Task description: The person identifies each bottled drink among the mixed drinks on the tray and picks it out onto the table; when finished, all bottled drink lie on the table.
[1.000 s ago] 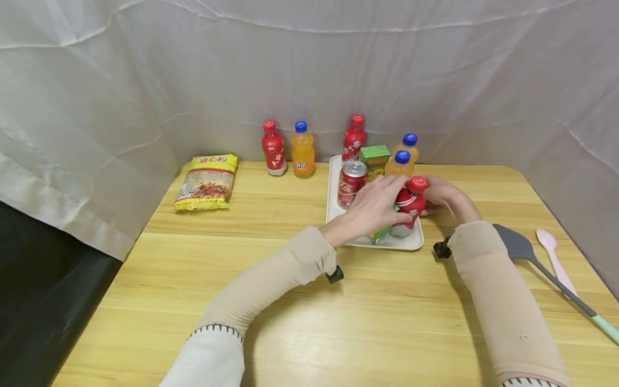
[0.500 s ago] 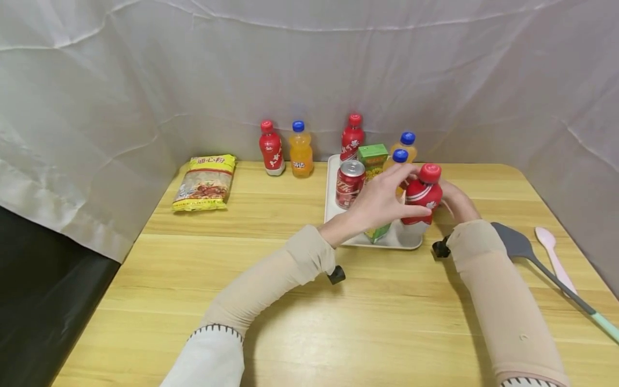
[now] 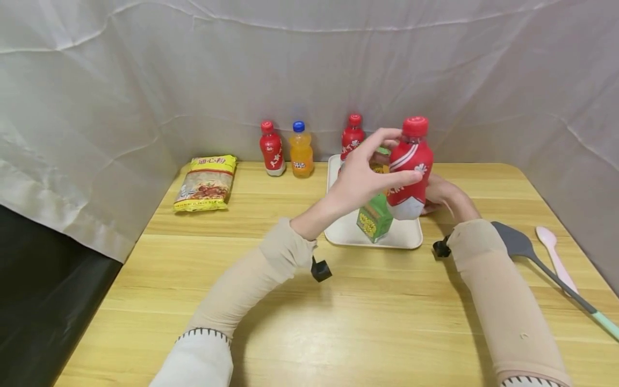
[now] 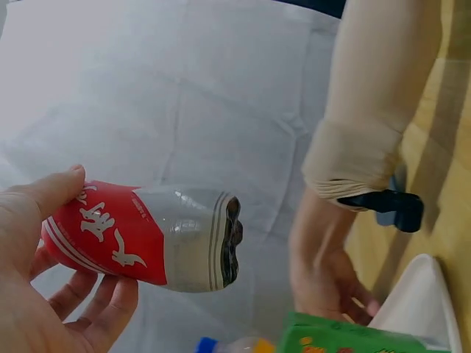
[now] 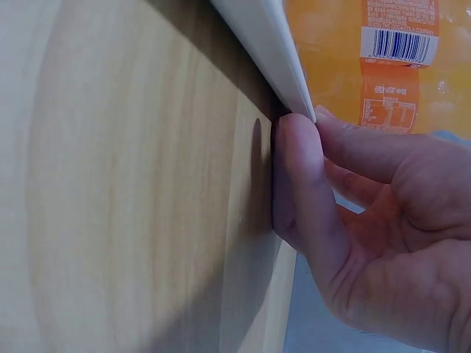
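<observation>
My left hand (image 3: 355,174) grips a red-labelled drink bottle (image 3: 411,161) with a red cap, thumb on one side, fingers on the other. The bottle hangs upright above the right side of a white tray (image 3: 338,232); its base is off the tray in the left wrist view. My right hand (image 3: 447,196) is low at the tray's right edge. In the right wrist view its thumb and finger pinch the tray rim (image 5: 268,55), next to an orange drink bottle (image 5: 331,62). A green juice carton (image 3: 374,219) stands at the tray's front. Other drinks behind are mostly hidden by my left hand and the bottle.
Another red bottle (image 3: 352,137) stands at the tray's back. Left of it are a red bottle (image 3: 272,149) and an orange bottle (image 3: 302,150), then a pasta bag (image 3: 206,183). At the right lie a grey spatula (image 3: 517,242) and a pink spoon (image 3: 556,258).
My left hand has lifted the red bottle off the tray's front right, first swinging it right, then up and back left. My right hand stays at the tray's right edge.
</observation>
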Available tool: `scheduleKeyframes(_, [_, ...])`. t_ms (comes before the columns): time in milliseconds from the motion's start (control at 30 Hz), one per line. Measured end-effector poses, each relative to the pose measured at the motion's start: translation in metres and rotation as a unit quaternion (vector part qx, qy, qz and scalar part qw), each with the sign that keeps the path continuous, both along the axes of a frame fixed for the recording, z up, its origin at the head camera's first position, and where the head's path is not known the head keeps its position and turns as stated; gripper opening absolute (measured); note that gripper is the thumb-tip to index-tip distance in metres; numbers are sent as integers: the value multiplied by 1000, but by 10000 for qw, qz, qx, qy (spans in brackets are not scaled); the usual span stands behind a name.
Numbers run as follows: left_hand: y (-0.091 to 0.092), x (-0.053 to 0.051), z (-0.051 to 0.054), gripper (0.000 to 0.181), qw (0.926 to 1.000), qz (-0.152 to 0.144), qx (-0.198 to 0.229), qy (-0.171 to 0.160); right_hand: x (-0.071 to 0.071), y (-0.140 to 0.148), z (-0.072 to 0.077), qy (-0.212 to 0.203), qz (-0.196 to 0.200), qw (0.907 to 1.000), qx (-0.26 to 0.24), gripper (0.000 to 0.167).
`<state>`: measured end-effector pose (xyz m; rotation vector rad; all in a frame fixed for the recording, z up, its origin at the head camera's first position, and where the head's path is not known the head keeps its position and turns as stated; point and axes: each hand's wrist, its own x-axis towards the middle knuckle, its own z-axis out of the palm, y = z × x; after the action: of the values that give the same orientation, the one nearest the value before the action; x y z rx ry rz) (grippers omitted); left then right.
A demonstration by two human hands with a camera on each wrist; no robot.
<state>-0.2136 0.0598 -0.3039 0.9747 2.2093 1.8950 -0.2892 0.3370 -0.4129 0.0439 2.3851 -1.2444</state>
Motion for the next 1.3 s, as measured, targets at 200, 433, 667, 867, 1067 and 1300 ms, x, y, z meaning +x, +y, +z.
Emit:
scheduleKeyframes(200, [-26, -3, 9, 58, 9998, 85, 171, -104, 6, -9, 9, -501, -60, 9987, 65, 57])
scheduleKeyframes(433, [-60, -14, 11, 59, 9986, 406, 141, -307, -1, -1, -4, -381, -57, 9992, 73, 62])
scheduleKeyframes(667, [-97, -28, 8, 60, 9960, 628, 11, -638, -8, 3, -10, -432, -87, 9990, 44, 62])
scheduleKeyframes(867, [-128, -42, -1, 63, 9905, 965, -195, -960, -8, 3, -9, -427, -64, 9990, 81, 62])
scheduleKeyframes(1067, [-159, -58, -17, 64, 9820, 1443, -499, -1115, -9, 5, -10, -428, -66, 9989, 165, 61])
scheduleKeyframes(1300, [-192, -78, -37, 66, 9741, 1705, -318, -1449, -8, 8, -10, -429, -86, 9989, 193, 61])
